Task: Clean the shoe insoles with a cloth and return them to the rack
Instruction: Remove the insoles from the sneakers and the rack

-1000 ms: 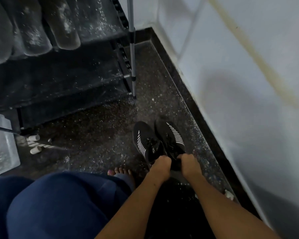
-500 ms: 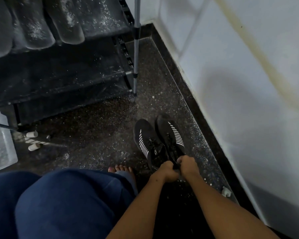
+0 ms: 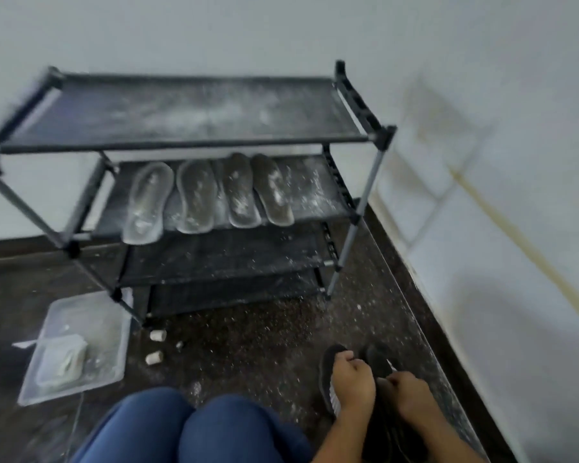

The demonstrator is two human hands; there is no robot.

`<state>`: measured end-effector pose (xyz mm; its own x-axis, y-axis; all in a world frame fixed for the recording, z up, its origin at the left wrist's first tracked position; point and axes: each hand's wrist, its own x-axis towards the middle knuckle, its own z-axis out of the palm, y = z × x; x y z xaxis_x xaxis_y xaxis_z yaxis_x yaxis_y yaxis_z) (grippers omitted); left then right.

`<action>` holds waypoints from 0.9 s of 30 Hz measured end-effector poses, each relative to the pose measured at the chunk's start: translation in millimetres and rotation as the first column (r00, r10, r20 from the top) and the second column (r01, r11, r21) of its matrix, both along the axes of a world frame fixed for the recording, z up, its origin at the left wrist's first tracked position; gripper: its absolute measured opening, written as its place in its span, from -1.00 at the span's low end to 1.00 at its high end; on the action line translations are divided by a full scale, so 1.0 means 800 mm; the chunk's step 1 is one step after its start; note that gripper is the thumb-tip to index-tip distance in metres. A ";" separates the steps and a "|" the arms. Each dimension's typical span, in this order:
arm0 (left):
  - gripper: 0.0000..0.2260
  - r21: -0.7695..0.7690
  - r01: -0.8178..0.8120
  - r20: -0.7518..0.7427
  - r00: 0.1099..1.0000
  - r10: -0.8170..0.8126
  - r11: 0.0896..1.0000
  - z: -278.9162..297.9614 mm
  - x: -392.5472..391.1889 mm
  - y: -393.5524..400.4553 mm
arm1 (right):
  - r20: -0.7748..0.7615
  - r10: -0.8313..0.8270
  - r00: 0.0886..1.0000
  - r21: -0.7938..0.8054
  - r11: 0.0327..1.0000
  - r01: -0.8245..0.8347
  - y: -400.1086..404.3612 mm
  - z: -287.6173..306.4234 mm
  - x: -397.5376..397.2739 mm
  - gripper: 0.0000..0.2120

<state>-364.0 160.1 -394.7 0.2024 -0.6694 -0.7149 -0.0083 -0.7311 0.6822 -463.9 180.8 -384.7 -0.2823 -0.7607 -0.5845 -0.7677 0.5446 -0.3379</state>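
Several dusty grey insoles (image 3: 239, 192) lie side by side on the second shelf of a black shoe rack (image 3: 181, 111) against the wall. A folded pale cloth (image 3: 61, 362) sits in a clear plastic tray (image 3: 81, 297) on the floor, left of the rack. At bottom right a pair of black shoes stands on the floor. My left hand (image 3: 351, 382) lies over the left shoe (image 3: 325, 372) with its fingers curled on it. My right hand (image 3: 411, 392) grips the right shoe (image 3: 376, 357), most of which is hidden.
Two small white cylinders (image 3: 157, 335) lie on the dark speckled floor (image 3: 254, 345) in front of the rack. My knees in blue trousers (image 3: 188, 429) fill the bottom centre. A white wall (image 3: 482, 228) runs close along the right. White powder dusts the shelves and floor.
The view has tilted up, so the whole rack, insoles and tray now show. Both hands stay on the black shoes, the left hand now further forward over the left shoe.
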 end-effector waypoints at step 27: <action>-0.91 -0.478 0.065 0.446 0.877 0.178 0.876 0.214 0.479 -0.165 | 0.260 0.358 0.897 -0.512 0.838 -0.187 -0.231 0.210 0.342 -0.82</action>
